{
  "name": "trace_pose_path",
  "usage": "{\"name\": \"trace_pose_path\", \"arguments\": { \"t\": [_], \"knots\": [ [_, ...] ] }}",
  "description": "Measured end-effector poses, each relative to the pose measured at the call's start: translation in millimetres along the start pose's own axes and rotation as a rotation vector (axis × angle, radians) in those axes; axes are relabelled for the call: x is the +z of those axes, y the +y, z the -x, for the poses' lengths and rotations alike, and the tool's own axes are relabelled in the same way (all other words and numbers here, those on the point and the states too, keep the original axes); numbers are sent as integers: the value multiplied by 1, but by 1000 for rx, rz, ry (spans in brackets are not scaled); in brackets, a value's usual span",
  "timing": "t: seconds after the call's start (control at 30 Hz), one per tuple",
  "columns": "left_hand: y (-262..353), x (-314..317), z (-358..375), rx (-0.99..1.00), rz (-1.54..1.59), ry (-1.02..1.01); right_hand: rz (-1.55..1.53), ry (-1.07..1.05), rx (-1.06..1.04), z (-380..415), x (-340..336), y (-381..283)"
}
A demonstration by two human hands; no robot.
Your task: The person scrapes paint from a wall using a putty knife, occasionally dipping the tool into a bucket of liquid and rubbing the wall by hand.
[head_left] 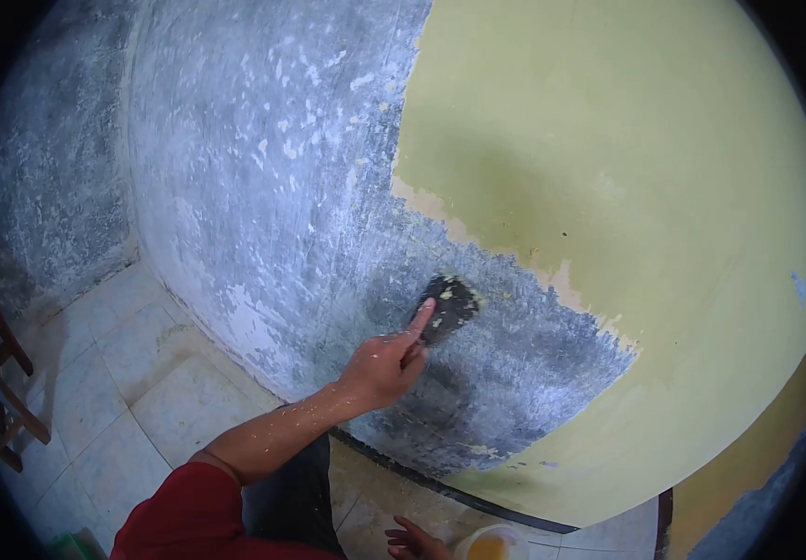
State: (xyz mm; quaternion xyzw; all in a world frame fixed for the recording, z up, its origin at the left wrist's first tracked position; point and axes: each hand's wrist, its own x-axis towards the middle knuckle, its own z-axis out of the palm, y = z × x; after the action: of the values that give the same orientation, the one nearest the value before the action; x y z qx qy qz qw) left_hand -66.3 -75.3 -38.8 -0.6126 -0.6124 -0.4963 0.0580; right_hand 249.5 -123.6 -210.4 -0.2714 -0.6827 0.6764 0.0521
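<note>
Scraper [448, 311] over the grey patch [529, 350], below the green paint's [701, 205] ragged edge; contact unclear. Blade lies up-right of left hand [386, 367], its axis following the forearm — that hand grips it, finger along the back. Right hand [412, 539] farther off, fingers loosely spread (nothing held), beside tub [518, 541].

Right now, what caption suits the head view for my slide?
A bare hand holds a flat dark scraper against a patchy grey and green wall.
</note>
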Motion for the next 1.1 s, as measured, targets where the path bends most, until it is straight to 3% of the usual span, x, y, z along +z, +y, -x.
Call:
{"name": "trace_pose_path", "arguments": {
  "t": [0.13,0.2,0.33,0.4,0.47,0.53,0.6,0.7,0.77,0.9,1.0,1.1],
  "knots": [
    [28,5,-14,62,169,9,103,195,-1,9,2,-20],
    [37,14,-18,31,205,11,122,354,-264,-2,-1,-17],
    [37,36,-25,-3,138,68,174,380,-254,-16,3,-32],
    [38,43,-25,-21,172,70,73,458,-386,-27,13,-39],
    [39,48,-26,-38,198,65,-3,470,-369,-35,14,-61],
    [46,52,-21,0,490,48,-81,480,-337,-44,8,-77],
    [53,52,-17,-45,603,-16,-338,528,-559,-65,-13,-85],
    [53,58,-10,-95,758,-110,-503,504,-687,-77,-19,-136],
    [53,59,-6,-120,862,-184,-524,342,-789,-77,-23,-163],
    [44,59,3,-122,894,-143,-355,404,-648,-90,-36,-162],
    [39,46,7,-152,878,-248,-460,352,-641,-100,-34,-171],
    [29,32,1,-60,885,-396,-594,511,-622,-105,-32,-182]
  ]
}}
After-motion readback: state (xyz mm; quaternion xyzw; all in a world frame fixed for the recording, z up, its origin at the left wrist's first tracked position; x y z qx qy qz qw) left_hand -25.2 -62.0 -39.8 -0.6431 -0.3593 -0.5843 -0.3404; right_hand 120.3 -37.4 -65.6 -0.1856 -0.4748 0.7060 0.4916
